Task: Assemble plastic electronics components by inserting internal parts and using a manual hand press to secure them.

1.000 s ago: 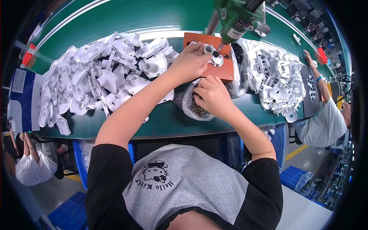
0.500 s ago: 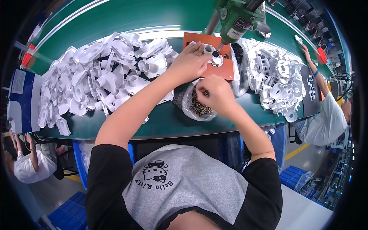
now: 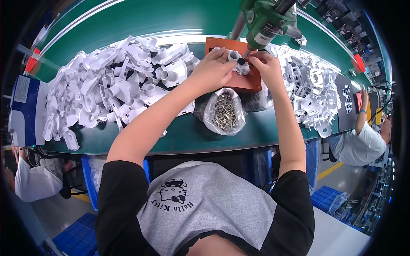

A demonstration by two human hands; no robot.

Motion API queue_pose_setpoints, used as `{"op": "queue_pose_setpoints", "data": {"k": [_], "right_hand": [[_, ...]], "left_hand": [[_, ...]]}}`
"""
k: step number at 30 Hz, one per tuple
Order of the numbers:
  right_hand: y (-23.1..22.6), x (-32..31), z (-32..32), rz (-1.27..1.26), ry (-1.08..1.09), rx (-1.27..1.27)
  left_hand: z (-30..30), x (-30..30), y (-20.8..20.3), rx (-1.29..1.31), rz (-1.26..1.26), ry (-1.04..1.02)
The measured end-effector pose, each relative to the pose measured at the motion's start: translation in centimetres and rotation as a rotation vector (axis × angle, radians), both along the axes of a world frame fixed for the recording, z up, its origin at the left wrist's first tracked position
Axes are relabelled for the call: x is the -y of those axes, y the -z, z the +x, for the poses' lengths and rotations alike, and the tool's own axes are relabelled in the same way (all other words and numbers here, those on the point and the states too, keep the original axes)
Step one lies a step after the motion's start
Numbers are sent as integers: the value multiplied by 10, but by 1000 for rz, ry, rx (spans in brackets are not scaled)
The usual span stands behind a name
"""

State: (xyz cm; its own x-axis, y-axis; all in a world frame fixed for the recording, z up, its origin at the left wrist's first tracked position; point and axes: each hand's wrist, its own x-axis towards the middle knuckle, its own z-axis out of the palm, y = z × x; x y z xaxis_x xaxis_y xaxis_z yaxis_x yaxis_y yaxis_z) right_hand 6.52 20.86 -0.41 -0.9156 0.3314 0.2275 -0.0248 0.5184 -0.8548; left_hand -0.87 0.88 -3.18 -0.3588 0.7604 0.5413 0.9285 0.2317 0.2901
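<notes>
My left hand [image 3: 213, 68] grips a small white plastic part [image 3: 234, 55] and holds it down on an orange fixture block [image 3: 245, 83]. My right hand [image 3: 267, 66] is right beside it. Its fingertips are pinched on a small screw at the part's top, under the tip of a green hanging power screwdriver [image 3: 269, 21]. A clear bag of metal screws [image 3: 224, 112] lies open on the green belt [image 3: 192, 132], just below both hands.
A large heap of white plastic parts [image 3: 115, 85] covers the belt on my left and a second heap [image 3: 311, 85] lies on my right. A blue box [image 3: 25, 106] sits at the far left. Another person [image 3: 363, 141] works at the right, and one more [image 3: 34, 179] at the lower left.
My right hand has lifted from the screw bag up to the part under the screwdriver tip. My left hand has stayed on the part.
</notes>
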Motion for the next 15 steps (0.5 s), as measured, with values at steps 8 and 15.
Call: {"op": "queue_pose_setpoints", "data": {"k": [8,15], "right_hand": [[-10,14,1,17,-17,99],[0,9,-2,-25,-25,89]], "left_hand": [[1,2,1,-12,23,-2],[2,0,-1,-21,28,-6]]}}
